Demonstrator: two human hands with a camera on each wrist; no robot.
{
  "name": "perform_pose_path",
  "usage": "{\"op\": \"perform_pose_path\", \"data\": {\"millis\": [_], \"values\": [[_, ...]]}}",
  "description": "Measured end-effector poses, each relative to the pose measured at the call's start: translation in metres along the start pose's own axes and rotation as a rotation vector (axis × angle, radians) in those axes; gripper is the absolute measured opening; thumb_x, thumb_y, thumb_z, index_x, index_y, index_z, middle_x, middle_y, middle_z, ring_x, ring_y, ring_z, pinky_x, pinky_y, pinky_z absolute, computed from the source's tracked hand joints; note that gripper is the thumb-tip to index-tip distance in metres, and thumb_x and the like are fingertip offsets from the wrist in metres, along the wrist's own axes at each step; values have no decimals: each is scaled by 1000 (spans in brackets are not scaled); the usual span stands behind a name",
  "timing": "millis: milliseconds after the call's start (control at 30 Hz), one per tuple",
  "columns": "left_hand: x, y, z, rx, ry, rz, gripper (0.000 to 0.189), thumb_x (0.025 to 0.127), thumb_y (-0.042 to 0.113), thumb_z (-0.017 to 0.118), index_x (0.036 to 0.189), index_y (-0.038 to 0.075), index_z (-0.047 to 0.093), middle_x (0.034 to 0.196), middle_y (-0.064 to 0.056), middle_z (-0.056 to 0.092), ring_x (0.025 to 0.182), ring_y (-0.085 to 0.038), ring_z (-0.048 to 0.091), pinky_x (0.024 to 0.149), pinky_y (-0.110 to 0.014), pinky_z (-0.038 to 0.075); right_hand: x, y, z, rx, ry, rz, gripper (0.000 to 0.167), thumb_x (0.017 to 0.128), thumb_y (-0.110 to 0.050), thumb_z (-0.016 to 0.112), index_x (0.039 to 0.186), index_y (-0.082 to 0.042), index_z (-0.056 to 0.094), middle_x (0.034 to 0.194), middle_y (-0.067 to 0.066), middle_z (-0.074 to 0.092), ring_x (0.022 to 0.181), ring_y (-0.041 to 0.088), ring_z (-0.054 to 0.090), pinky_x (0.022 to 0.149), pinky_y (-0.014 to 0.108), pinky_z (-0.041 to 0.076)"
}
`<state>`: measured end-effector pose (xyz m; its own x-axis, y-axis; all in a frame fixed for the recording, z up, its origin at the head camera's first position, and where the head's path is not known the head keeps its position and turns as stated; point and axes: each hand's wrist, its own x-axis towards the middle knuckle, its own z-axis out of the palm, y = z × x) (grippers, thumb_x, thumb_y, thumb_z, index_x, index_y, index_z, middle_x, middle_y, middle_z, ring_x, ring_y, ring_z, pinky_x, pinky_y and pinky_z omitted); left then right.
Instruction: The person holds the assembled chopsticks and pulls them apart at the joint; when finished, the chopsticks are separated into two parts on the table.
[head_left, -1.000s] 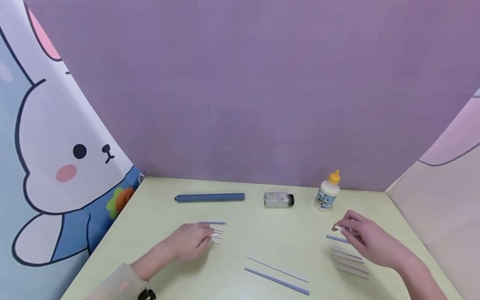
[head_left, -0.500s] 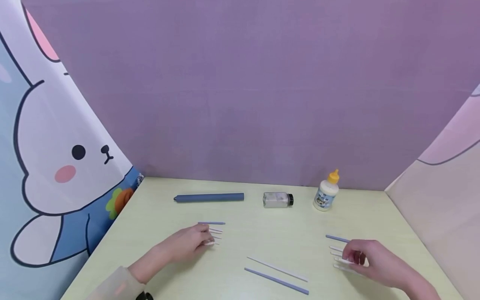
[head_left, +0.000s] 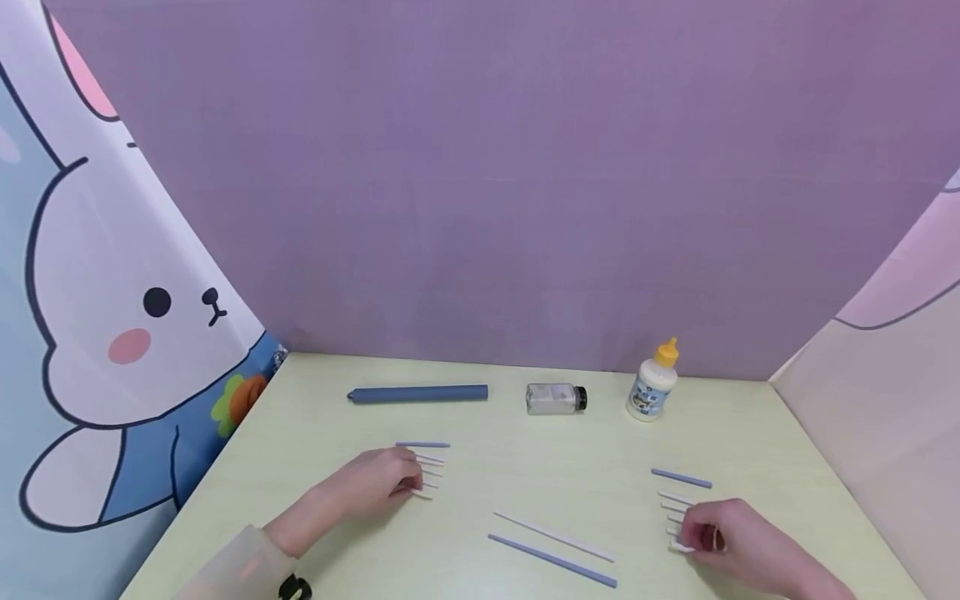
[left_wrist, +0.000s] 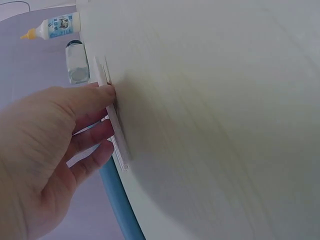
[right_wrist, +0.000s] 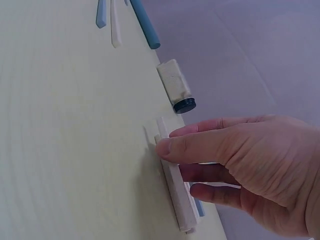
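My left hand (head_left: 375, 483) pinches a thin white stick (left_wrist: 118, 131) between thumb and fingers, low over the table at the near end of a left row of white sticks. A short blue stick (head_left: 423, 444) lies at that row's far end. On the right, my right hand (head_left: 738, 537) pinches another white stick (right_wrist: 176, 182) at the near end of a matching row. Beyond that row lies a second short blue stick (head_left: 681, 478). My fingers hide parts of both rows. Whether either held stick touches the table, I cannot tell.
Between the hands lie a long white stick (head_left: 555, 537) and a long blue stick (head_left: 553, 562). Farther back are a thick blue rod (head_left: 418, 394), a clear jar (head_left: 550, 399) on its side with a black lid, and an upright glue bottle (head_left: 651, 392). A purple backdrop (head_left: 525, 183) rises behind.
The right hand has come down and nearer with its white stick, from above the far blue stick to the row's near end. My left hand has lowered its stick slightly nearer.
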<state>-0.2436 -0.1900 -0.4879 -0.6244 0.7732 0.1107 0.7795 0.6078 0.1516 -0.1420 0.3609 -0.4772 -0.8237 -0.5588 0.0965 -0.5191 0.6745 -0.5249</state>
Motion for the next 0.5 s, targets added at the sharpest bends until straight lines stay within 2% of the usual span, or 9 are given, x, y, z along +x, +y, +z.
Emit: {"op": "perform_pose_path", "data": {"millis": [367,500], "values": [[6,-2,1,8,42,0,12,87,6,84,88,18,79,88,8,68,81,-2,62,77,-22,60,4,4,9,-42,71,-38,24,81,0,86,86,-17,71,81,-21,62,73,-11,50,57,18,46],[8,1,-1,17,38,-5,12,85,7,84,89,17,79,88,8,70,81,-2,62,78,-23,60,7,3,9,-52,86,-47,27,80,-1,87,87,-21,71,82,-22,62,74,-10,50,57,19,47]]}}
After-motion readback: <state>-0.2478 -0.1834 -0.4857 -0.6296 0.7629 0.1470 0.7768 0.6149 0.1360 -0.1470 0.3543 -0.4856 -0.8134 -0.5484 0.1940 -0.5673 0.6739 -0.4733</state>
